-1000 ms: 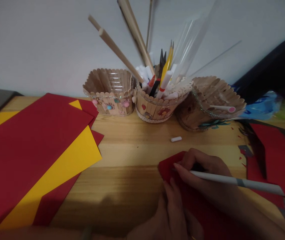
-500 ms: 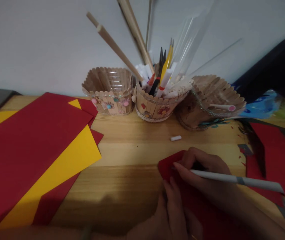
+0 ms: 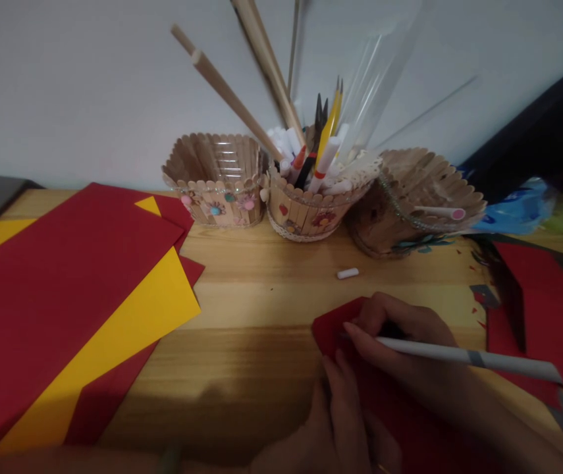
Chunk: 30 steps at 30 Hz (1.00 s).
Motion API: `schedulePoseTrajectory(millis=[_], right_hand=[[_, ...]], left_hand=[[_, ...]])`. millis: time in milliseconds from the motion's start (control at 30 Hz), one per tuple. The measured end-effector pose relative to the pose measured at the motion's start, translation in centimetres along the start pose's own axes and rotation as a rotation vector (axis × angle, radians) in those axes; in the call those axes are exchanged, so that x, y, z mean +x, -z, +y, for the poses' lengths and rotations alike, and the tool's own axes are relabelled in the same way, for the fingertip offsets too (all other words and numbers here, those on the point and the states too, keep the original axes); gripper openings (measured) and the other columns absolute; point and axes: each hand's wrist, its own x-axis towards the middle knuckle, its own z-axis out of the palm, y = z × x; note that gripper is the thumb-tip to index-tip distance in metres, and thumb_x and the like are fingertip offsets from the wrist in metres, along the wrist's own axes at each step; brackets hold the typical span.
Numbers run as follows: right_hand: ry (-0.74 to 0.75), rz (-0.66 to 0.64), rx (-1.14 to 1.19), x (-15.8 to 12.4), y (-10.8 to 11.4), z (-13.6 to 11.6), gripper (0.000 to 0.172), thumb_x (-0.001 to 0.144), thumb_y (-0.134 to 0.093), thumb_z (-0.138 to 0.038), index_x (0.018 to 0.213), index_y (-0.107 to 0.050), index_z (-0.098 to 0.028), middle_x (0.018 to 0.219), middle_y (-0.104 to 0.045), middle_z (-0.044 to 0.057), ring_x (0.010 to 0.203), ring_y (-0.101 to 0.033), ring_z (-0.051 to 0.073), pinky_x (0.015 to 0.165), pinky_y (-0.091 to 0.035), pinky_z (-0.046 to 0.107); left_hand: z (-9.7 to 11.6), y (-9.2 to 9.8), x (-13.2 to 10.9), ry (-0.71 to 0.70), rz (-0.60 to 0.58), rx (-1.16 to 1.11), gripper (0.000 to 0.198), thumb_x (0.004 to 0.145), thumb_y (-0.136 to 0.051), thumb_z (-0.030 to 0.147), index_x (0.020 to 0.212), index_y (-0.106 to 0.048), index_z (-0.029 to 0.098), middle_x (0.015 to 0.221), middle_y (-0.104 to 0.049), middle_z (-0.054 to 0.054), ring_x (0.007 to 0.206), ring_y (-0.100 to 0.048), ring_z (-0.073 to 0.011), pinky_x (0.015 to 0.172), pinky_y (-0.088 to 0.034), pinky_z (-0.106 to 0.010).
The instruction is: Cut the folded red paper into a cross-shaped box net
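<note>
Here, near right on the tabletop (image 3: 261, 309): the right hand (image 3: 400, 339) is pinched shut round a white pen (image 3: 463, 356), whose tip is hidden behind the fingers, over a red sheet (image 3: 329, 326). The left hand (image 3: 340, 421) lies just nearer, fingers stretched flat on the same sheet, gripping nothing. Risks as we judge them: only that flat press holds the sheet, so a hard stroke could skid it and spoil the line. The long pen tail reaches right over the red scraps (image 3: 558, 316) and might sweep them.
</note>
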Motion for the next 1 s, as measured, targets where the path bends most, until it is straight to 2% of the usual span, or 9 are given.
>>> schedulePoseTrajectory(millis=[100, 133, 233, 400, 567, 700, 867, 1000], right_hand=[[-0.013, -0.010, -0.009, -0.1, 0.1, -0.2, 0.028, 0.080, -0.057, -0.024, 0.057, -0.041, -0.023, 0.049, -0.044, -0.006, 0.044, -0.038, 0.010, 0.039, -0.029, 0.021], [-0.014, -0.016, -0.009, -0.1, 0.1, -0.2, 0.029, 0.080, -0.056, -0.024, 0.056, -0.040, -0.023, 0.049, -0.043, -0.007, 0.044, -0.037, 0.010, 0.039, -0.029, 0.021], [-0.006, -0.027, -0.002, -0.2, 0.2, -0.1, 0.030, 0.080, -0.055, -0.023, 0.056, -0.038, -0.023, 0.048, -0.041, -0.007, 0.044, -0.035, 0.010, 0.039, -0.028, 0.021], [-0.021, -0.026, 0.007, 0.0, 0.2, -0.1, 0.028, 0.080, -0.054, -0.023, 0.056, -0.039, -0.023, 0.049, -0.042, -0.006, 0.044, -0.036, 0.010, 0.039, -0.028, 0.021], [-0.015, -0.039, -0.022, -0.2, 0.2, -0.2, 0.028, 0.079, -0.053, -0.022, 0.056, -0.038, -0.023, 0.049, -0.042, -0.007, 0.044, -0.036, 0.009, 0.039, -0.027, 0.021], [-0.007, -0.017, -0.017, -0.2, 0.2, -0.3, 0.029, 0.077, -0.051, -0.019, 0.054, -0.034, -0.023, 0.047, -0.040, -0.007, 0.043, -0.034, 0.009, 0.038, -0.026, 0.020], [-0.004, -0.024, -0.015, 0.0, 0.2, -0.4, 0.028, 0.078, -0.052, -0.020, 0.055, -0.036, -0.023, 0.048, -0.041, -0.007, 0.043, -0.034, 0.009, 0.038, -0.027, 0.021], [0.015, -0.005, -0.036, -0.2, 0.2, -0.2, 0.028, 0.076, -0.050, -0.017, 0.055, -0.033, -0.023, 0.048, -0.040, -0.007, 0.044, -0.034, 0.009, 0.039, -0.027, 0.021]], left_hand=[[0.2, -0.2, -0.1, 0.090, 0.017, -0.007, 0.024, 0.082, -0.038, 0.003, 0.068, -0.053, 0.015, 0.075, -0.074, -0.011, 0.074, -0.072, -0.0228, 0.060, -0.058, -0.026], [0.1, -0.2, 0.0, 0.077, 0.056, -0.015, 0.025, 0.080, -0.037, 0.001, 0.067, -0.052, 0.015, 0.072, -0.074, -0.010, 0.072, -0.072, -0.0230, 0.058, -0.058, -0.026], [-0.4, 0.1, 0.4, -0.029, 0.060, 0.001, 0.024, 0.079, -0.038, 0.001, 0.066, -0.052, 0.016, 0.068, -0.074, -0.006, 0.073, -0.072, -0.0223, 0.058, -0.058, -0.025], [-0.6, 0.2, 0.7, 0.050, 0.068, 0.000, 0.024, 0.078, -0.039, 0.000, 0.065, -0.051, 0.016, 0.068, -0.074, -0.007, 0.072, -0.072, -0.0227, 0.057, -0.057, -0.025], [-0.7, 0.1, 0.7, -0.013, 0.065, -0.001, 0.025, 0.081, -0.037, 0.003, 0.065, -0.050, 0.017, 0.067, -0.074, -0.006, 0.073, -0.072, -0.0228, 0.057, -0.057, -0.025], [-0.8, 0.1, 0.7, 0.007, 0.079, -0.023, 0.024, 0.077, -0.037, 0.000, 0.065, -0.050, 0.016, 0.070, -0.074, -0.008, 0.071, -0.072, -0.0235, 0.054, -0.057, -0.025], [-0.9, 0.1, 0.5, -0.049, 0.050, -0.029, 0.023, 0.075, -0.037, 0.000, 0.066, -0.051, 0.015, 0.070, -0.074, -0.009, 0.072, -0.072, -0.0233, 0.057, -0.057, -0.025], [-0.4, -0.1, 0.4, 0.000, 0.075, -0.043, 0.022, 0.074, -0.038, -0.001, 0.065, -0.051, 0.015, 0.070, -0.073, -0.011, 0.072, -0.072, -0.0251, 0.056, -0.057, -0.026]])
